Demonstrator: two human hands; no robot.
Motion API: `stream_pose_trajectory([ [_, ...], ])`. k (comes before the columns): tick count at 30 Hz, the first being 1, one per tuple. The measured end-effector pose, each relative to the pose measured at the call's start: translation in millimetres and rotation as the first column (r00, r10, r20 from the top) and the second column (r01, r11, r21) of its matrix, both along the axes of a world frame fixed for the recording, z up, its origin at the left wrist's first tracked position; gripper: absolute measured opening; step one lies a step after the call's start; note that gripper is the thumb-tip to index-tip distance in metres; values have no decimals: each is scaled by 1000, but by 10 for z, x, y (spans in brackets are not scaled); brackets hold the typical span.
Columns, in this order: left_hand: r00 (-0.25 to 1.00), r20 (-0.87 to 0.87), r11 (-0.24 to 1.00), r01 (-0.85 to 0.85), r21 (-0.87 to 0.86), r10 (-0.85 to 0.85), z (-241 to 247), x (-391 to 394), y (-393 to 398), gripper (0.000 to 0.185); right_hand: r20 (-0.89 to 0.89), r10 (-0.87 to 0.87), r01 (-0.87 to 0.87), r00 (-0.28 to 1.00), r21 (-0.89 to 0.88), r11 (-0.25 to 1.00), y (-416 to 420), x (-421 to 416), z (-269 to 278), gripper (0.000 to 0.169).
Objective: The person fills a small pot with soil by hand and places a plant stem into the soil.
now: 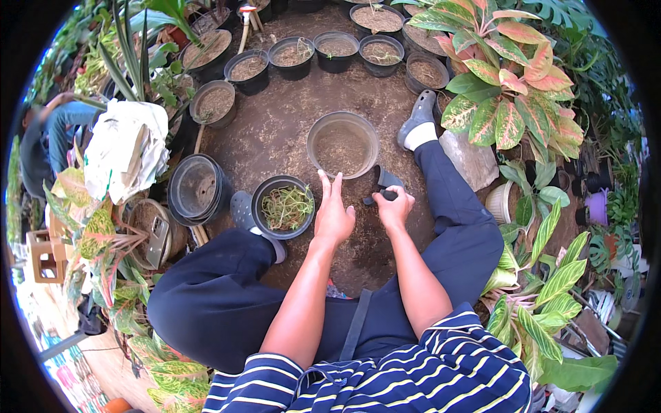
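A round black plastic pot filled with soil stands on the ground before me. My left hand is at its near rim, fingers extended and apart, with nothing in it; whether the fingertips touch the rim I cannot tell. My right hand grips the handle of a dark scoop, just right of the pot's near side. To the left of my left hand, another black pot holds a heap of green and yellowish plant cuttings.
Stacked empty black pots stand at left. Several soil-filled pots form an arc at the far side. A flat stone lies beside my right leg. Leafy potted plants crowd both sides. Another person's denim-clad leg shows far left.
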State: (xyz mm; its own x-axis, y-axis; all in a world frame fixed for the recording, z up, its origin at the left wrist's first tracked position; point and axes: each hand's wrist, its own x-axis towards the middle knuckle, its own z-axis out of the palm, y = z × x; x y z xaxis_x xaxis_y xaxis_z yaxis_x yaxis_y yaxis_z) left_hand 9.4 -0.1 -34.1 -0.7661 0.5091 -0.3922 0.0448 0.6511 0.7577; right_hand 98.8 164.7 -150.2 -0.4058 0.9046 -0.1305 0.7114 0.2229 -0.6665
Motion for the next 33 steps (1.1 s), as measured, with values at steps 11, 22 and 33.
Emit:
stream_pose_trajectory([
  [11,995,-97,1000,18,7,-17,-224,12,-13,95,177,-81,95,981,-74,993,-86,105,37,50],
  [22,995,-90,999,41,26,-39,-180,14,-5,94,-333,-239,7,912,-570,822,299,22,132,61],
  [33,998,-51,998,20,-54,-23,-40,-3,-65,91,-395,-66,115,917,103,988,223,-195,1223,61],
])
